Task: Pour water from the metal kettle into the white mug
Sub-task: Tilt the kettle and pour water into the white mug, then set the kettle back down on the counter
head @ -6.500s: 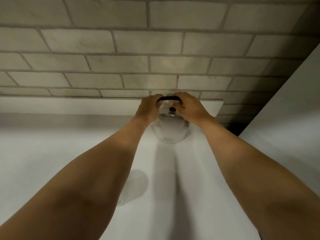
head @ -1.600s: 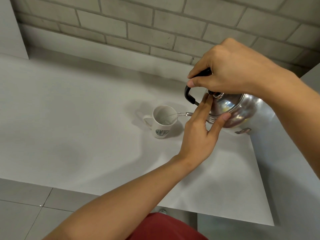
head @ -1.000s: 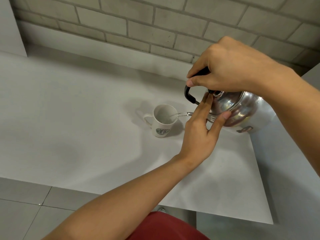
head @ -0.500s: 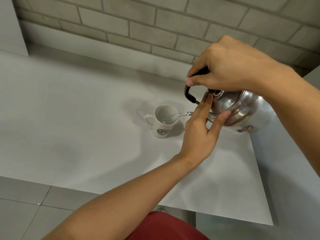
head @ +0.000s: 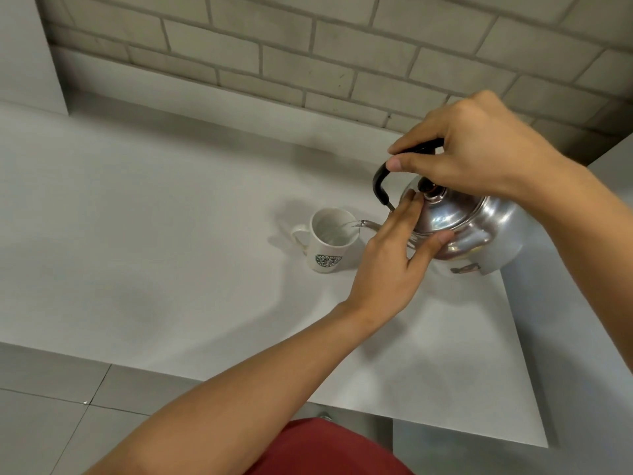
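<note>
Polished metal kettle (head: 459, 217) tilted, right hand (head: 479, 152) grip clamped on black handle (head: 382, 181), left hand (head: 394, 258) flat against lid, white mug (head: 329, 241)

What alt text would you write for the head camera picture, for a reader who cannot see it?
A person tilts a metal kettle by its black handle with the right hand, its spout over a white mug on a white counter. The left hand rests its fingers against the kettle's lid. A grey brick wall stands behind.
</note>
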